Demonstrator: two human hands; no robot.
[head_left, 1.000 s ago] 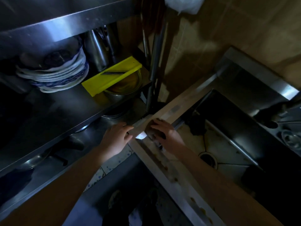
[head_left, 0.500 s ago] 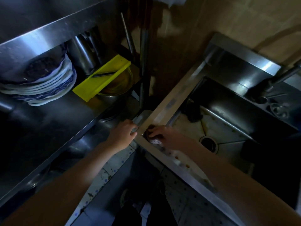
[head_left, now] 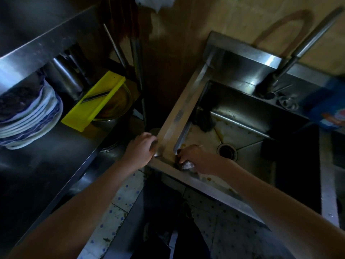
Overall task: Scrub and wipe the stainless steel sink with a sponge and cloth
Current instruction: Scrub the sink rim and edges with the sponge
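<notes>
The stainless steel sink point(head_left: 179, 113) fills the right half of the head view, with a stained basin floor and a round drain point(head_left: 227, 151). My right hand point(head_left: 194, 158) grips a dark, wet scrubbing pad point(head_left: 183, 166) and presses it onto the sink's near left corner, at the inner edge of the rim. My left hand point(head_left: 141, 148) curls round the outer corner of the sink rim. A dark lump, perhaps a cloth point(head_left: 204, 121), lies in the basin's far left corner.
A tap point(head_left: 291, 58) rises at the back right, next to a blue packet point(head_left: 328, 111). On the steel shelf point(head_left: 56, 150) to the left stand stacked plates point(head_left: 31, 116), a yellow slicer point(head_left: 93, 100) over a metal bowl, and steel containers. Tiled floor lies below.
My right hand has slid the pad from the rim's corner top towards the inner edge of the basin. My left hand stayed on the outer corner. The camera shifted towards the sink.
</notes>
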